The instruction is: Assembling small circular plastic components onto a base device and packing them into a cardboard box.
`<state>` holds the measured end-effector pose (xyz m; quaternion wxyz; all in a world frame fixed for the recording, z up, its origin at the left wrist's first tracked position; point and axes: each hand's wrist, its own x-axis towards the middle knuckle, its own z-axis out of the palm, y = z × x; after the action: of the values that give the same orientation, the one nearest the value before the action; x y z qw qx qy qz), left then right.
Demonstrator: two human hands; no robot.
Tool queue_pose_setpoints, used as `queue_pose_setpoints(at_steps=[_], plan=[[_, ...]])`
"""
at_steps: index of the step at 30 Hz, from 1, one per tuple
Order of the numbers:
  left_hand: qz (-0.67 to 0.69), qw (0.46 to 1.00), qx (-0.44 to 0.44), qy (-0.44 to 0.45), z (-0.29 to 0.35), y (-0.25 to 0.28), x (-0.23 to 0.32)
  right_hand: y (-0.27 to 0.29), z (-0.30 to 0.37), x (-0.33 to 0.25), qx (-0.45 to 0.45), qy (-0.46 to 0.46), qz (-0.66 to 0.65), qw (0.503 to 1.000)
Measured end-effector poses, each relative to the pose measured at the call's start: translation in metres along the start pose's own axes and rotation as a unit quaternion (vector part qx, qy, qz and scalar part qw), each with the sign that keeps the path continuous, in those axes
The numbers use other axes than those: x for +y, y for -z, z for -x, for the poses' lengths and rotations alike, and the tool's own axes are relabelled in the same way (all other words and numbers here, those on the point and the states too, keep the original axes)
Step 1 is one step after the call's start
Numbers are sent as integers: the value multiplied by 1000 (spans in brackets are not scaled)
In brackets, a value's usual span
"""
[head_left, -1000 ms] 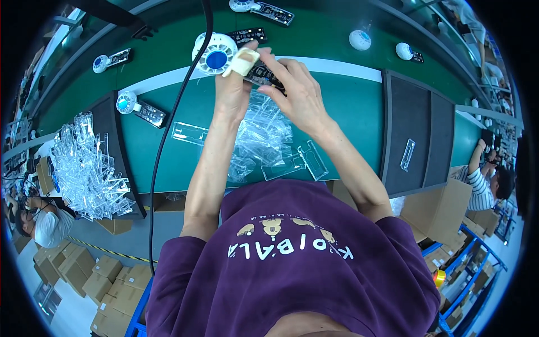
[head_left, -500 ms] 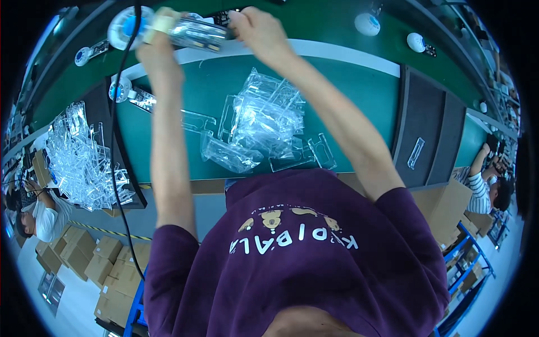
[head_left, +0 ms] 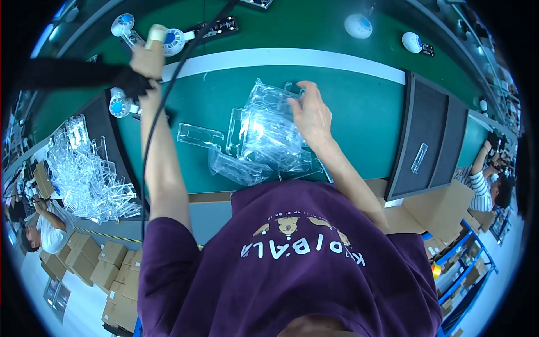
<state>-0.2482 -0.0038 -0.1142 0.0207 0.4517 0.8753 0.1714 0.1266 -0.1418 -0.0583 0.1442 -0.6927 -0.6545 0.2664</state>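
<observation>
My left hand (head_left: 148, 59) is at the far left, with a pale wrap on one finger, beside a white round unit with a blue centre (head_left: 122, 23) and its clear shell (head_left: 132, 38). Its fingers are smeared, so I cannot tell whether it grips the shell. Close to that finger is another white round unit (head_left: 174, 40), joined to a dark circuit board (head_left: 222, 27). My right hand (head_left: 314, 115) has thumb and fingers apart at the right edge of a heap of clear plastic shells and bags (head_left: 269, 129), with nothing visibly held.
Across my left wrist reaches another person's black-sleeved arm (head_left: 78, 74). A third white unit (head_left: 119, 105) sits below it. Clear shells (head_left: 87, 174) pile up at left. On the right, a dark tray (head_left: 415, 129) bears one clear piece. A cable hangs over the bench.
My left hand has moved slightly down and the shelled unit now rests at the far left. My right hand has come back to the heap. A black-sleeved arm has appeared from the left.
</observation>
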Motion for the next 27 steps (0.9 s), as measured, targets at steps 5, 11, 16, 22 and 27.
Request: queue_pose_setpoints(at_steps=[5,11,16,22,27], plan=[[357,892,-211,181,51,22,52,13,4,19,7,-79,-296,952],[608,785,81,85,79,45,92,69,8,0,-103,-178,-582,787],[687,727,20,17,119,72,136,77,-20,-11,-25,19,-386,922],[687,695,-200,75,184,92,186,80,-14,-51,60,178,-66,980],[681,709,-174,63,197,93,197,61,-16,-44,199,251,39,947]])
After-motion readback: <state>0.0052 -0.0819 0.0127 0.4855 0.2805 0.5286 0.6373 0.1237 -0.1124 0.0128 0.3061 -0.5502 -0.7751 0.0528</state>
